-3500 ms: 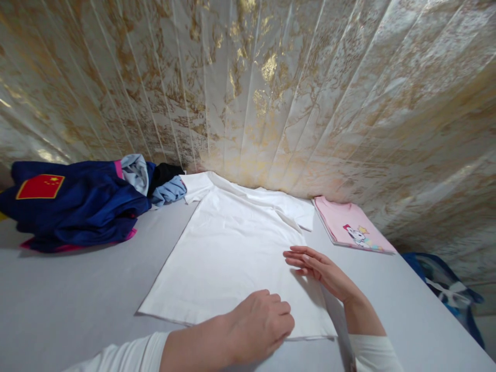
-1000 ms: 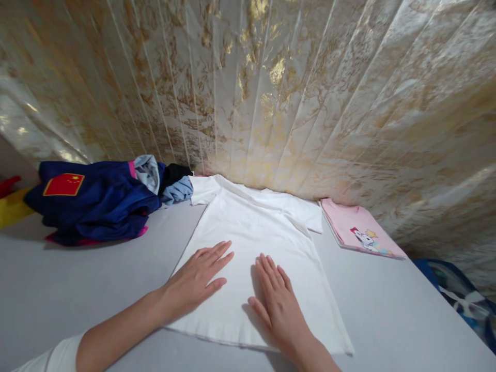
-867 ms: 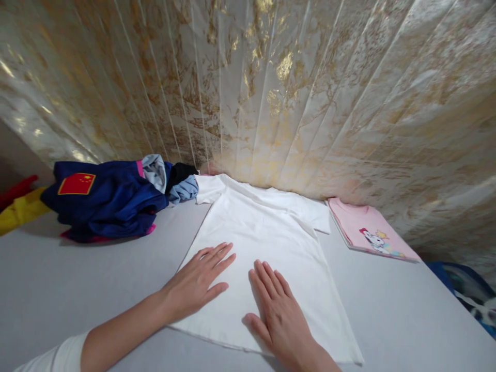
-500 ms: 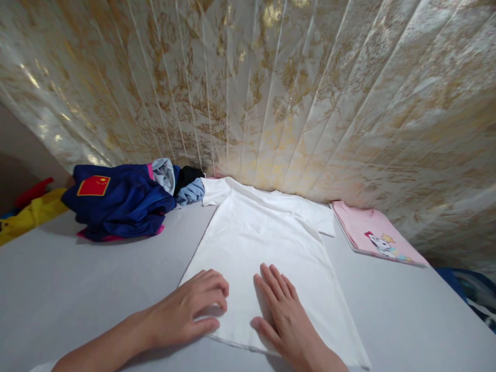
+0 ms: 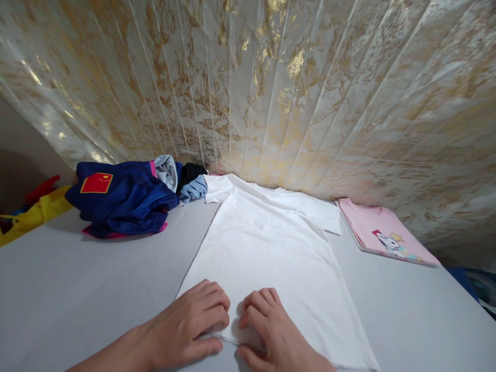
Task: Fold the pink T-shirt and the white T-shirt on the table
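Observation:
A white T-shirt (image 5: 267, 253) lies spread flat, its sleeves toward the curtain and its hem toward me. My left hand (image 5: 196, 323) rests at the left part of the hem, fingers bent and thumb apart from them. Beside it, my right hand (image 5: 273, 330) is at the middle of the hem with curled fingers, its thumb below the cloth's edge. A gap shows between thumb and fingers on both hands, and no cloth is visibly pinched.
A rumpled navy garment (image 5: 127, 199) with a red flag patch lies at the left, against grey and black clothes (image 5: 191, 181). Folded pink shirt (image 5: 382, 227) sits at the right. A patterned curtain (image 5: 251, 93) hangs behind the pale table (image 5: 96, 289). Yellow cloth (image 5: 42, 212) is far left.
My right hand has drawn back toward the hem and closer to my left hand, its straight fingers now bent. The left hand has shifted slightly downward. The shirt lies as before.

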Demonstrator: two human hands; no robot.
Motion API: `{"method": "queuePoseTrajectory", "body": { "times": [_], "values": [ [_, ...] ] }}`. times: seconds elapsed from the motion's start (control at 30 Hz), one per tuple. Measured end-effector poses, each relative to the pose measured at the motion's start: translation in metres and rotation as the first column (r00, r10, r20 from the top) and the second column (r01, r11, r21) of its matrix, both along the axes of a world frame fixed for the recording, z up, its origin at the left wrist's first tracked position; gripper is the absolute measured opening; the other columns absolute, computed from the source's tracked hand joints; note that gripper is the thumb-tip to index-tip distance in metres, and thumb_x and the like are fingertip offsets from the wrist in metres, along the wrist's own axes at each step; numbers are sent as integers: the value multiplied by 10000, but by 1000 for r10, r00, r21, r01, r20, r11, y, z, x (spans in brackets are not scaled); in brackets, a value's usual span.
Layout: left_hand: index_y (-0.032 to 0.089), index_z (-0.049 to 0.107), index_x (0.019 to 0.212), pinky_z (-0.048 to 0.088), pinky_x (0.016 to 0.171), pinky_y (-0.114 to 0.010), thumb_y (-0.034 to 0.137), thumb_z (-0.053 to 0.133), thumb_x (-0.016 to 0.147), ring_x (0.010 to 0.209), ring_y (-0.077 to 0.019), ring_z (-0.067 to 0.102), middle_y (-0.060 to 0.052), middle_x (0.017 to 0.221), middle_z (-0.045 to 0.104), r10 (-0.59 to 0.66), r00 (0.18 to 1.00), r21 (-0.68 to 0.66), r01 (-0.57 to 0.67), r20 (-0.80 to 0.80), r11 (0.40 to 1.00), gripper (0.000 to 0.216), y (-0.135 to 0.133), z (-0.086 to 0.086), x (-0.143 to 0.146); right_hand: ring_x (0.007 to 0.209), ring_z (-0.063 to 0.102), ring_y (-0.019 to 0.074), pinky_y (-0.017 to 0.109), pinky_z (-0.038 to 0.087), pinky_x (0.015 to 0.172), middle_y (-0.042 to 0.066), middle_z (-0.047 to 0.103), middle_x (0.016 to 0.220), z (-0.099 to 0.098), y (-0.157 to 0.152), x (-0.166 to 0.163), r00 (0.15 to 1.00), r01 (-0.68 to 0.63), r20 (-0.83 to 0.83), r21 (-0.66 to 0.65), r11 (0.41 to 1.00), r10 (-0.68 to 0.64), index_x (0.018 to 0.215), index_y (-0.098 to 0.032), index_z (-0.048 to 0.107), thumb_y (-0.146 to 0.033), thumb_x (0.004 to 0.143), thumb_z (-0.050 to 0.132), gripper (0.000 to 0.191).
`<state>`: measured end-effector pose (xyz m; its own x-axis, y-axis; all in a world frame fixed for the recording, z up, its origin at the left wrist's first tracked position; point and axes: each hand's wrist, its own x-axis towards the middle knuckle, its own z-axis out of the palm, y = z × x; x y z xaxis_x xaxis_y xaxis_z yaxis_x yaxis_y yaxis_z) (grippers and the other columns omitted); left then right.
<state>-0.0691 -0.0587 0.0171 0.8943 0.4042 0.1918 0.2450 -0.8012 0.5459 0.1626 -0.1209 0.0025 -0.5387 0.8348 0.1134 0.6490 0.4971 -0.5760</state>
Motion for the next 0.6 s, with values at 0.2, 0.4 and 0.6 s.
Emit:
{"method": "queuePoseTrajectory", "body": {
  "times": [0.2, 0.4, 0.6],
  "values": [
    [190, 519, 877, 363, 797, -328, 93, 563, 840, 859, -187, 504, -28, 926, 583, 22, 998, 69, -26, 59, 997, 112, -3, 1, 4, 820, 471, 170, 339, 353, 791, 0, 541, 839, -7, 0, -2, 999, 2, -41, 111, 994, 2, 817, -212, 511, -175, 694, 593, 152],
    [185, 539, 884, 386, 780, -327, 88, 480, 897, 829, -183, 521, -41, 880, 612, 13, 991, 140, -31, 131, 990, 114, -5, 0, 6, 804, 483, 182, 350, 348, 768, 7, 565, 847, -11, 0, -7, 999, 38, -29, 165, 986, -34, 850, -219, 536, -257, 684, 645, 202],
    [180, 540, 907, 403, 782, -339, 93, 454, 927, 799, -177, 528, -48, 859, 632, -61, 989, 182, 36, 131, 983, 124, -3, -3, 6, 701, 468, 145, 314, 331, 697, -10, 542, 732, -15, 1, -11, 999, -8, -44, 316, 949, 23, 748, -210, 459, -89, 728, 501, 129]
  ]
}}
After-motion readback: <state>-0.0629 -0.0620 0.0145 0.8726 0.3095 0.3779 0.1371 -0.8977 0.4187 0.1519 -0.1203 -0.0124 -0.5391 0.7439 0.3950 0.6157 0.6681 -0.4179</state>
